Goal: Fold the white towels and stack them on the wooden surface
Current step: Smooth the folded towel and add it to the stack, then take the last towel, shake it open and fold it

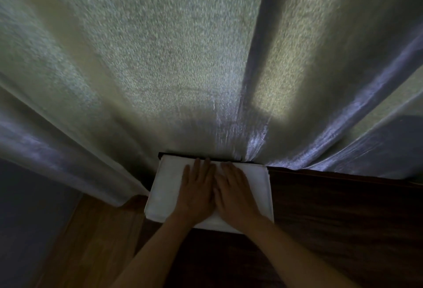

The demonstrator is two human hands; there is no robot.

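Pressing flat, the left hand (198, 190) and right hand (233, 192), fingers straight, smooth a folded white towel (164, 187) on the wooden surface (332, 214); remaining towels unseen.

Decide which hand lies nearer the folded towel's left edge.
Left. The left hand rests flat on the folded white towel toward that edge; the right hand rests flat toward the right edge.

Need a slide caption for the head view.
Both hands press flat on a folded white towel on dark wood.
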